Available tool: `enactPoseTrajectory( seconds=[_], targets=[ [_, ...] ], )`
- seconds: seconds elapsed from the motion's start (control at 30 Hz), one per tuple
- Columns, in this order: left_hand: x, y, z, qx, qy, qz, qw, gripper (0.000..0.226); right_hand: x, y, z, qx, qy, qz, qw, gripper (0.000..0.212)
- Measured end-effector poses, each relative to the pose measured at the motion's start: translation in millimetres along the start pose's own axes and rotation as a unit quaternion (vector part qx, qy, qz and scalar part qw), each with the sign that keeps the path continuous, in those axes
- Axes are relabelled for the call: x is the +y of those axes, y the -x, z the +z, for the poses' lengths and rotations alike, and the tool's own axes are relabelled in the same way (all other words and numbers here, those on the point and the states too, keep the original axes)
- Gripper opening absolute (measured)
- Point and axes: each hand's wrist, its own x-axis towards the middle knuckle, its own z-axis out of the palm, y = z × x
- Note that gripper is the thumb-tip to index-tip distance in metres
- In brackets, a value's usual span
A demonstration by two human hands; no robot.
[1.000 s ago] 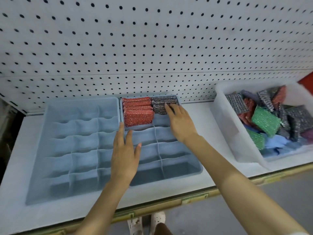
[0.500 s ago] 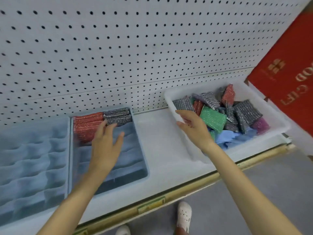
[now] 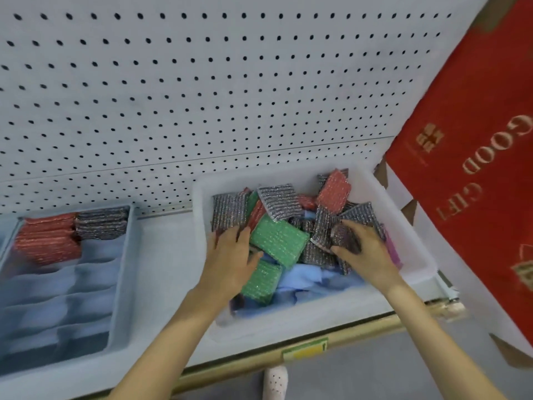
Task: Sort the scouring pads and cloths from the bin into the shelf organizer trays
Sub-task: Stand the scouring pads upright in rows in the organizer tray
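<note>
A white bin [image 3: 288,321] on the shelf holds silver, red and green scouring pads over blue cloths [image 3: 314,278]. Both hands are inside it. My left hand [image 3: 230,255] reaches in at the left, fingers against the lower edge of a silver pad [image 3: 227,209], thumb spread toward a green pad [image 3: 277,241]. My right hand [image 3: 366,249] grips a dark silver pad [image 3: 344,235] between thumb and curled fingers. To the left stands the blue organizer tray [image 3: 124,284], with red pads [image 3: 46,241] and silver pads [image 3: 101,223] in its back compartments.
A white pegboard wall [image 3: 202,82] rises behind the shelf. A red box printed GOOD GIFT [image 3: 476,168] leans at the right, close to the bin. The shelf's yellowish front rail [image 3: 302,350] runs below, with a white shoe [image 3: 274,382] on the grey floor.
The view has swung right toward the bin. My left hand left the organizer tray and went into the bin; my right hand moved deeper right and took hold of a silver pad.
</note>
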Motion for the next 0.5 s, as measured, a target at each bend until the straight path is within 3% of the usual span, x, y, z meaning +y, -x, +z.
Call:
enactPoseTrajectory(
  seconds=[0.07,0.13,0.3,0.4,0.5],
  targets=[
    [4.2,-0.6,10.4,-0.066,-0.059,-0.028,0.996,0.068,3.7,-6.0,0.7,-0.053,-0.017,0.003,0.998,0.071],
    [12.5,1.1,16.8,-0.079,-0.045,-0.031,0.995,0.073,2.2,-13.3,1.6,-0.07,-0.028,-0.015,0.997,0.064],
    [31.9,0.3,20.9,0.03,0.121,-0.068,0.99,0.055,5.3,-25.9,-3.6,-0.116,0.023,-0.02,0.993,0.042],
    [39.8,-3.9,22.5,0.075,0.17,-0.116,0.976,0.038,8.2,-31.6,-9.5,-0.145,0.016,-0.01,0.989,0.043],
    [47.4,-7.5,23.0,0.108,0.229,-0.156,0.955,0.037,9.1,-35.7,-10.0,-0.161,0.025,-0.002,0.987,0.045]
  ],
)
